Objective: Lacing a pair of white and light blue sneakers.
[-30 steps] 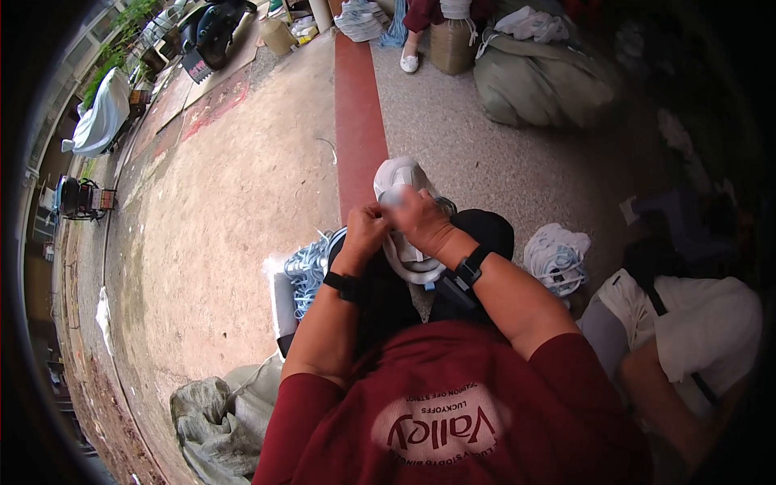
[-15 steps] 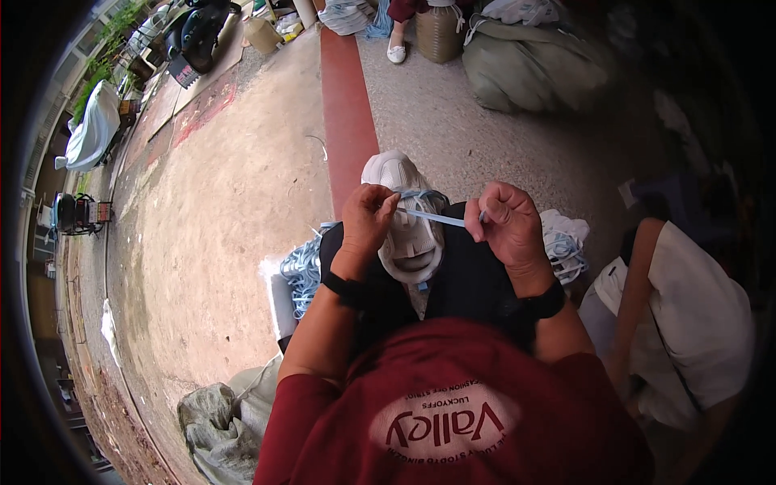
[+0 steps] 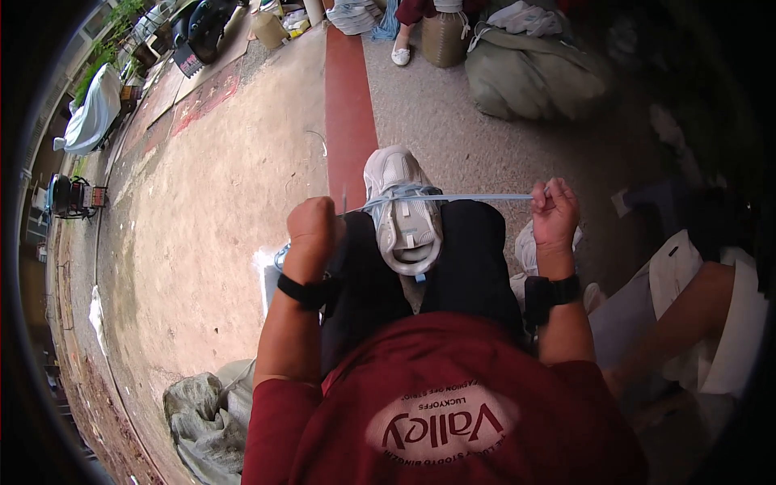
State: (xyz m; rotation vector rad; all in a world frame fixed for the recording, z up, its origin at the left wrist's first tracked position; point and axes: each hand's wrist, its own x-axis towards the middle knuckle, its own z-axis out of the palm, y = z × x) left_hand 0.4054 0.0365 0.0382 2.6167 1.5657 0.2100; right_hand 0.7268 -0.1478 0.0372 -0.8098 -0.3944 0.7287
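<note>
Shoe [image 3: 414, 237]: white, perched between the person's knees [image 3: 475, 250], toe pointing away, its opening toward the red shirt [image 3: 436, 356].
Lace [image 3: 485, 197]: pale blue, wrapped across the shoe, stretched out to both sides.
Left hand [image 3: 314, 226]: closed in a fist on one strand, fingertips hidden from me.
Right hand [image 3: 554, 213]: fingers curled tight, pinching the other strand out past the knee.
Sack [image 3: 533, 77]: big, greenish, on the floor ahead to the right.

Olive sack [image 3: 537, 77] beside a brown container [image 3: 444, 44], near red floor stripe [image 3: 350, 101]
</note>
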